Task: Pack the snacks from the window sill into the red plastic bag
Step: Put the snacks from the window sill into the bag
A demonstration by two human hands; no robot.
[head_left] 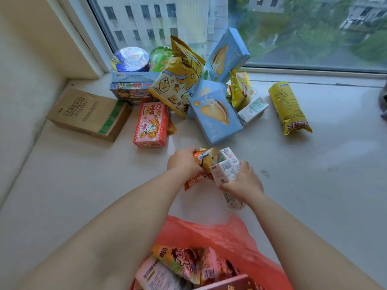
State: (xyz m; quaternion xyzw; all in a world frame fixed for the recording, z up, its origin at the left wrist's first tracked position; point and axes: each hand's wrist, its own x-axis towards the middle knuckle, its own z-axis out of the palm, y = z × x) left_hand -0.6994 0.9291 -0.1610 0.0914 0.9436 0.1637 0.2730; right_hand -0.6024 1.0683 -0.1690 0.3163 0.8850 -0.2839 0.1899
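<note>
Centre frame, above the red plastic bag (236,233): left hand (184,162) grips a soft, crinkly orange snack packet (198,177), fingers curled round it. Right hand (243,183) clasps stiff, light milk cartons (225,170); best held across their flat sides.

Light: soft, even daylight from the window (272,28) beyond the hands | Shadows: faint, diffuse | Glare: mild sheen on sill (314,174) right of hands | Focus: slight softness overall; outdoor view blurred | Distortion: wide-angle bending at edges
</note>
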